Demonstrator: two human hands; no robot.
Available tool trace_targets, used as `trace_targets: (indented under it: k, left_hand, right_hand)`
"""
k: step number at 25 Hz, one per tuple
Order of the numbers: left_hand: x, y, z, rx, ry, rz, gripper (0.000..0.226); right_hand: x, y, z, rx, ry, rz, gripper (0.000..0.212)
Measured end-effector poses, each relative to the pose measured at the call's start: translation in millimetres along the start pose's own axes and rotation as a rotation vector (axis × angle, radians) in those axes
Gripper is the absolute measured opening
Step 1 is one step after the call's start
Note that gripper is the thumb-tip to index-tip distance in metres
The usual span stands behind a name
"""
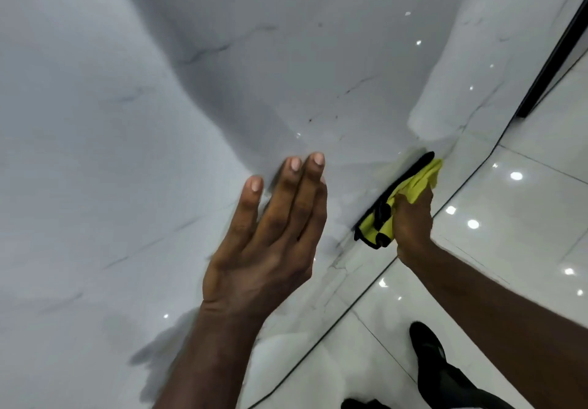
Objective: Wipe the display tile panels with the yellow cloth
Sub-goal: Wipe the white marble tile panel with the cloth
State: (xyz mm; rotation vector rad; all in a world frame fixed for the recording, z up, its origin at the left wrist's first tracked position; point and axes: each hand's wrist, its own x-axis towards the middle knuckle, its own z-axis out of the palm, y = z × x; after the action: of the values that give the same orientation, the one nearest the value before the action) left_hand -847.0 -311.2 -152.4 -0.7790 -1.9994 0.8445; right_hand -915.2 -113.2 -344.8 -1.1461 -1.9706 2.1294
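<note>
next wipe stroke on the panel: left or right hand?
Right. The right hand grips the yellow cloth, which lies against the tile panel low down near the floor. The left hand is flat with straight fingers and holds nothing.

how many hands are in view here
2. The left hand, fingers straight, is at centre by the glossy white marble tile panel; the right hand, to its right, grips the yellow cloth with black trim pressed on that panel. None seems hidden.
</note>
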Motion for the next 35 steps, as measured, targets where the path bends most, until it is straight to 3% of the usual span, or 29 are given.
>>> trace_targets:
  k: [2, 5, 9, 12, 16, 17, 19, 20, 24, 25, 26, 28, 29, 30, 33, 35]
  left_hand:
    - [-1, 1, 3, 0.001, 0.001, 0.006, 0.063]
    - [1, -3, 2, -0.044, -0.011, 0.004, 0.061]
    - [3, -15, -16, -0.3, -0.046, -0.097, 0.055]
    - [-17, -41, -49, -0.333, -0.029, -0.286, 0.057]
    - [-55, -86, -76, -0.28, 0.034, -0.397, 0.057]
    - [-66, -94, -82, -0.267, 0.045, -0.405, 0.058]
    - [-90, -106, -94, -0.257, 0.062, -0.417, 0.06]
    - [-101, -111, -98, -0.259, 0.075, -0.425, 0.06]
    - [-136, -130, -110, -0.297, 0.095, -0.457, 0.061]
    - [-143, -134, -113, -0.31, 0.093, -0.457, 0.062]
    - [-150, -136, -115, -0.326, 0.094, -0.453, 0.063]
    - [-159, -137, -117, -0.331, 0.099, -0.442, 0.063]
    - [-160, -136, -117, -0.324, 0.104, -0.44, 0.062]
    - [-159, -135, -116, -0.324, 0.108, -0.438, 0.061]
    - [-150, -122, -105, -0.362, 0.11, -0.416, 0.059]
    - [-143, -110, -97, -0.367, 0.071, -0.363, 0.06]
  right_hand:
    - [-6, 4, -3, -0.008, 0.029, -0.087, 0.066]
    - [-12, -3, -3, 0.027, 0.011, -0.052, 0.063]
    - [-48, -32, -1, 0.005, 0.087, -0.43, 0.069]
    - [-90, -53, 9, 0.055, 0.065, -0.299, 0.068]
    - [-160, -78, 29, 0.055, 0.103, -0.836, 0.071]
    - [-168, -85, 35, 0.075, 0.14, -0.838, 0.072]
    - [-191, -102, 46, 0.213, 0.121, -0.55, 0.072]
    - [-211, -107, 52, 0.213, 0.108, -0.534, 0.072]
    - [-279, -87, 61, -0.092, -0.002, -1.252, 0.084]
    - [-279, -85, 63, -0.095, 0.01, -1.265, 0.083]
    - [-269, -84, 68, -0.051, 0.067, -1.149, 0.08]
    - [-256, -89, 74, 0.144, 0.093, -0.612, 0.072]
    - [-260, -89, 73, 0.124, 0.083, -0.461, 0.071]
    - [-269, -85, 71, 0.057, 0.077, -0.53, 0.07]
    - [-287, -71, 64, -0.06, 0.049, -1.093, 0.071]
    - [-259, -59, 64, -0.051, 0.073, -1.007, 0.072]
